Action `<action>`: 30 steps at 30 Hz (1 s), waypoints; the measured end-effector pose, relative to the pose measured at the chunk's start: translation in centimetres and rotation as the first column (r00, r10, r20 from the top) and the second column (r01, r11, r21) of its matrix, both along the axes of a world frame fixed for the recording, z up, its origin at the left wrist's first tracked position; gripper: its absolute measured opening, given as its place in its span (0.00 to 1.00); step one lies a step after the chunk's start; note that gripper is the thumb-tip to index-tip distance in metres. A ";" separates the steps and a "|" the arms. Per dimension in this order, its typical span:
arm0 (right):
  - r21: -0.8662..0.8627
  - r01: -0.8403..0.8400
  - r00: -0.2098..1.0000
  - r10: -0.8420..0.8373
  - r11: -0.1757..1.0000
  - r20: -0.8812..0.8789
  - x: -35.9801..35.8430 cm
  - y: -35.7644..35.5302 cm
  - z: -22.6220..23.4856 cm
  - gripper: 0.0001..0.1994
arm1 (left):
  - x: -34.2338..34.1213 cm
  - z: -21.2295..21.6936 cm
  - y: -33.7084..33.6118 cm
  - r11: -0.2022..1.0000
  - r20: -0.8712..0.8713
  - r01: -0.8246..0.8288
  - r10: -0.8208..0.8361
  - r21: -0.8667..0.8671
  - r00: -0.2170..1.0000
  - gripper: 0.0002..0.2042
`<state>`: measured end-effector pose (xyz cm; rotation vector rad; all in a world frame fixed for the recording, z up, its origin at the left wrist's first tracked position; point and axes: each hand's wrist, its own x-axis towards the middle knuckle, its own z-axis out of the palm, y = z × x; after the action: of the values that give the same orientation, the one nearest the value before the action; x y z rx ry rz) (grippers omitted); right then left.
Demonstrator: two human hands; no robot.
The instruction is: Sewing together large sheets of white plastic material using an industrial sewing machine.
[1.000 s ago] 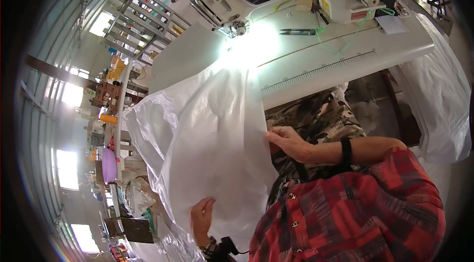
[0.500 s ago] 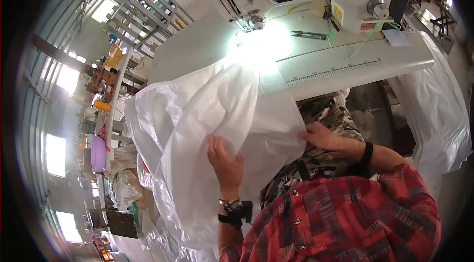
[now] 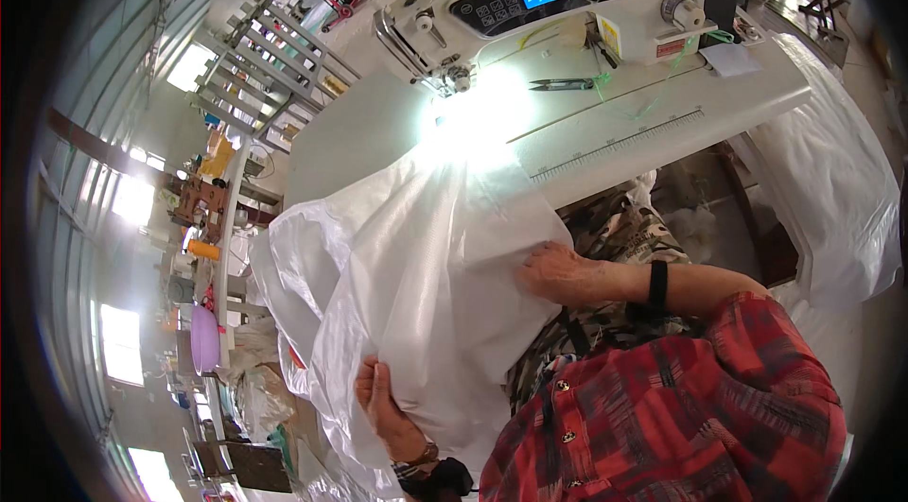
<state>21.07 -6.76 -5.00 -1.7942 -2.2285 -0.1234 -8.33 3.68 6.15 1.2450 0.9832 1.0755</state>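
A large white woven plastic sack [image 3: 416, 285] hangs crumpled across my lap, its top lying on the sewing table under the bright lamp glare. My left hand [image 3: 376, 398] grips the sack's lower edge, fingers curled around the fabric. At the sack's right edge, my right hand [image 3: 558, 270], with a black band on its wrist, pinches the material against my patterned apron. The sewing machine's needle area [image 3: 459, 78] lies just beyond the sack's top.
A white industrial sewing machine [image 3: 567, 1] with a blue lit display stands on the pale table [image 3: 615, 138], which has a ruler strip along its front edge. Thread snips [image 3: 563, 83] lie by the machine. More white sacking [image 3: 832, 190] hangs at the right. Metal racks [image 3: 255, 48] stand behind.
My left hand rose to the middle of the sack half a second ago, then dropped back to its lower edge. My right hand slid slightly left along the right edge.
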 end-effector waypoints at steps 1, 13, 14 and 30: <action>-0.077 0.050 0.966 -0.068 0.996 -0.249 -0.1 0.4 0.4 0.12 | 0.9 1.3 -0.1 0.998 -0.063 -0.034 0.037 0.050 0.997 0.14; 0.008 -0.146 -0.642 -0.089 0.989 -0.762 -0.8 9.2 8.5 0.13 | 4.8 10.1 1.3 0.741 -0.259 0.224 -0.070 0.633 0.963 0.18; 0.009 -0.107 -0.701 -0.069 0.994 -0.710 -0.4 9.8 8.8 0.11 | 5.0 10.4 1.4 0.765 -0.193 0.225 -0.134 0.603 0.972 0.18; 0.452 -0.200 -0.910 0.006 0.869 -0.416 -3.5 16.7 9.9 0.13 | 7.6 13.2 0.1 0.996 0.277 0.072 -0.057 -0.044 0.959 0.14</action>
<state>17.56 9.90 4.95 0.0386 -0.4083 1.4319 -0.72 3.81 19.32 1.0431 0.7488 1.1284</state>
